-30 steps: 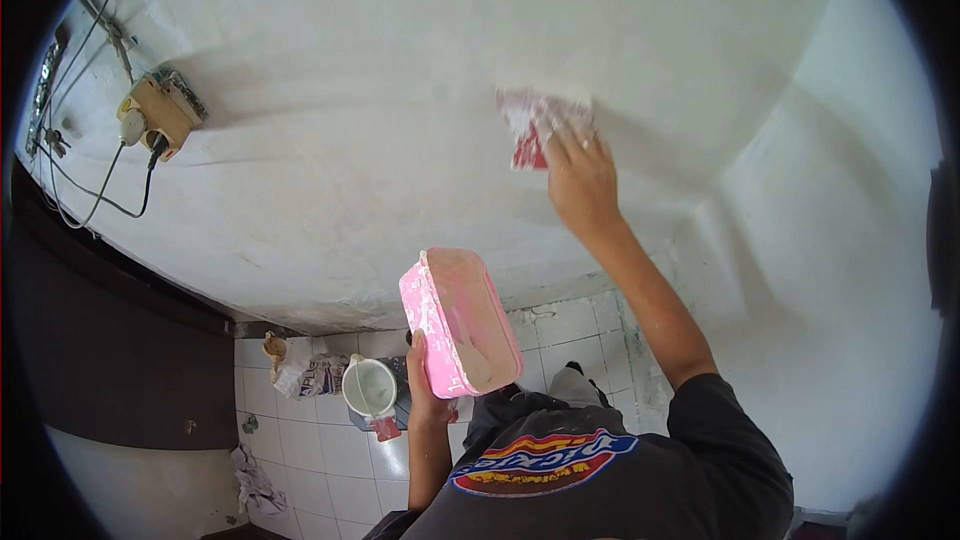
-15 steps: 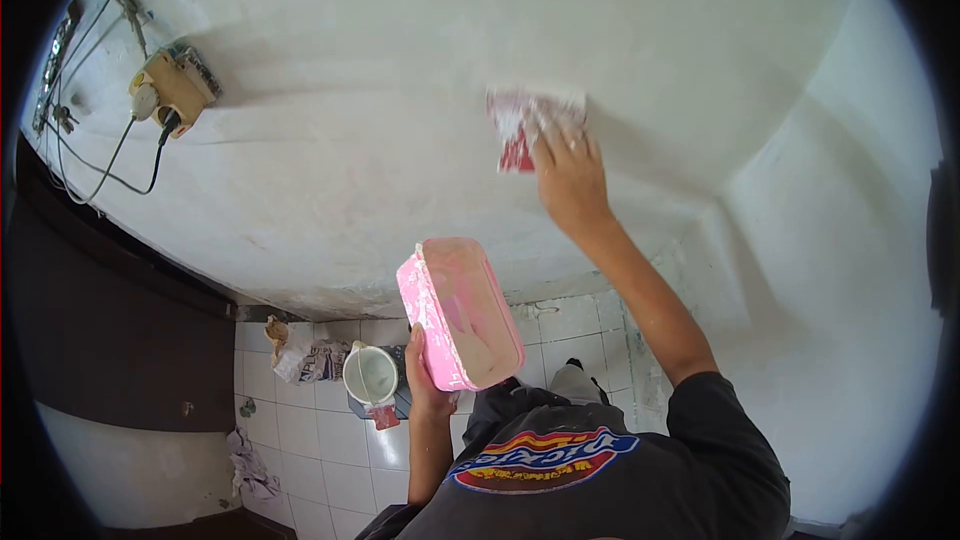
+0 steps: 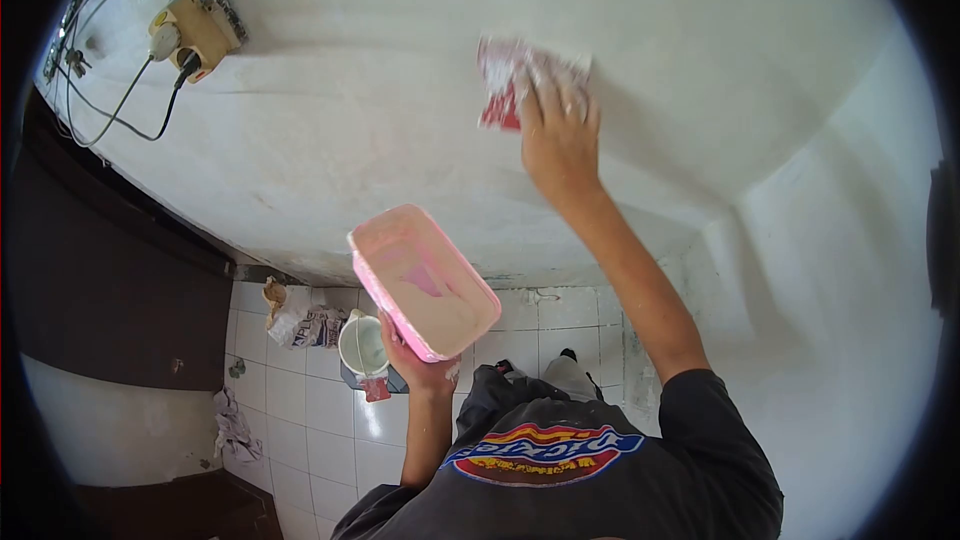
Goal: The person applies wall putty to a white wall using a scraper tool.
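Right hand [image 3: 561, 148] has a paste-smeared red spreader [image 3: 498, 106] pinned up at the pale wall [image 3: 340, 140], fingers slightly spread over it. Left hand [image 3: 422, 371]'s gripping a pink plastic tub [image 3: 422, 278] above white floor tiles [image 3: 332, 455].

The right hand [image 3: 562, 145] is raised, fingers [image 3: 549, 100] extended; the left hand [image 3: 425, 368] grips lower down.

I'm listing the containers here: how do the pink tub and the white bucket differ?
The pink tub is rectangular; the white bucket is round. The tub is held up in the left hand, while the bucket sits lower, unheld. The tub looks larger in view than the bucket. Both are open-topped.
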`<action>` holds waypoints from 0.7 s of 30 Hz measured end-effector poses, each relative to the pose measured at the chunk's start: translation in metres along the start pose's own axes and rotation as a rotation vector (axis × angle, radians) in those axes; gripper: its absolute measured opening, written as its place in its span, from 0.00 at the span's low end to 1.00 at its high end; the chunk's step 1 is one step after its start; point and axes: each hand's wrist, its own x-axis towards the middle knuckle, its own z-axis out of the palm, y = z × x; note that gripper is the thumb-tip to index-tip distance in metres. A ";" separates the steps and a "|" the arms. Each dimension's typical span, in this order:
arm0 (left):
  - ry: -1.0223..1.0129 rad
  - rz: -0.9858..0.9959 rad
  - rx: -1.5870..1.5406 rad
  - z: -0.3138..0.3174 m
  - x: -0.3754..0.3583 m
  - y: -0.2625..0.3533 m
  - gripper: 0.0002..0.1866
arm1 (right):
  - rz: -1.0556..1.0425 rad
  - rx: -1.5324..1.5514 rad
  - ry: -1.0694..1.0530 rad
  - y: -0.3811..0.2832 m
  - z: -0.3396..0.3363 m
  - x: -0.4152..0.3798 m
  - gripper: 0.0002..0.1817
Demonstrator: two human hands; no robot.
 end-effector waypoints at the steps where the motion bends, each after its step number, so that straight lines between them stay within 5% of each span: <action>1: 0.007 0.004 -0.006 0.000 0.000 0.002 0.29 | -0.024 0.036 -0.097 -0.008 0.005 -0.016 0.23; 8: -0.050 0.031 0.000 -0.001 -0.005 0.023 0.33 | -0.064 0.278 -0.311 -0.025 0.005 -0.077 0.24; 11: 0.007 0.045 0.072 -0.005 -0.009 0.027 0.33 | 0.120 0.571 -0.288 -0.024 -0.016 -0.082 0.17; 13: 0.033 0.041 0.094 -0.007 -0.007 0.026 0.33 | 0.757 1.131 -0.488 -0.023 -0.033 -0.086 0.11; 14: 0.033 0.032 0.089 -0.010 -0.007 0.025 0.33 | 0.902 1.308 -0.520 -0.020 -0.045 -0.084 0.12; 17: 0.071 0.029 0.074 -0.010 -0.002 0.024 0.31 | 1.194 1.673 -0.402 -0.025 -0.060 -0.089 0.14; 21: 0.056 0.039 0.098 0.010 -0.009 0.021 0.30 | 1.327 1.775 -0.305 -0.032 -0.080 -0.089 0.16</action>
